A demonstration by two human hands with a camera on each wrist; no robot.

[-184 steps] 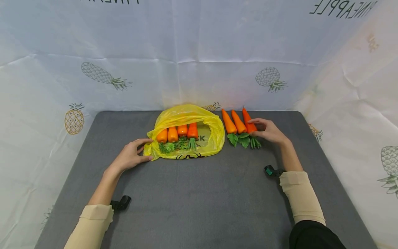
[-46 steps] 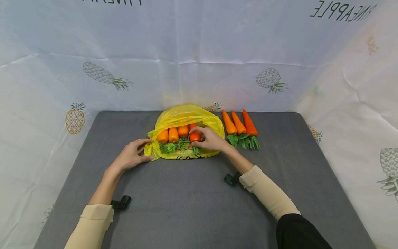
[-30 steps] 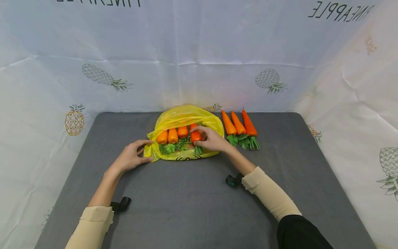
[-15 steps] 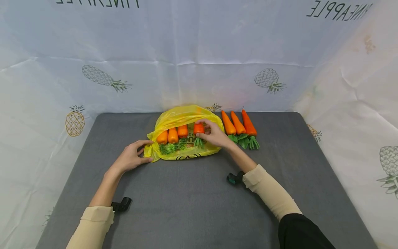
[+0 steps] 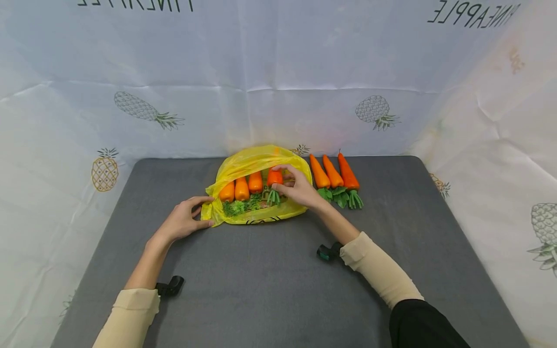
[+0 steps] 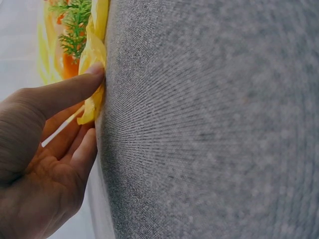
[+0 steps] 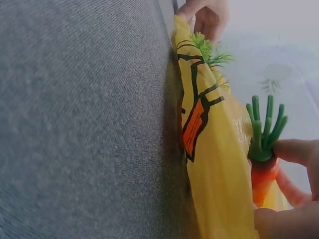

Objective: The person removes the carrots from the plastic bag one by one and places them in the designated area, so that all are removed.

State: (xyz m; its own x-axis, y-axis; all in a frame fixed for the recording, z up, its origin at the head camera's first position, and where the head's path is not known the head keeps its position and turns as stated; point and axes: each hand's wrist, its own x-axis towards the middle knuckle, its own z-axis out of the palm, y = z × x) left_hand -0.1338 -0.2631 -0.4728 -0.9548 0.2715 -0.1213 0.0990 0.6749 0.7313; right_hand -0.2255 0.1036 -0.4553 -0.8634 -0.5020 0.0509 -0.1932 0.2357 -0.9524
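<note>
A yellow plastic bag lies at the table's far edge with its mouth facing me. Three orange carrots lie side by side inside, feathery green tops toward the opening. My right hand reaches into the right part of the mouth and grips a red-orange carrot with a stubby green stem tuft, plain in the right wrist view; its far end is hidden in the bag. My left hand holds the bag's left edge, thumb on the plastic and the other fingers partly hidden behind it.
Right of the bag, three more carrots lie in a row on the grey table: two with leafy tops and a redder one with a stubby stem. Behind the table hangs a white pineapple-print cloth.
My right hand has left the rightmost carrot outside and moved left into the bag, taking hold of the red-orange carrot there. Lately that carrot shifted slightly left and back. My left hand stays put.
</note>
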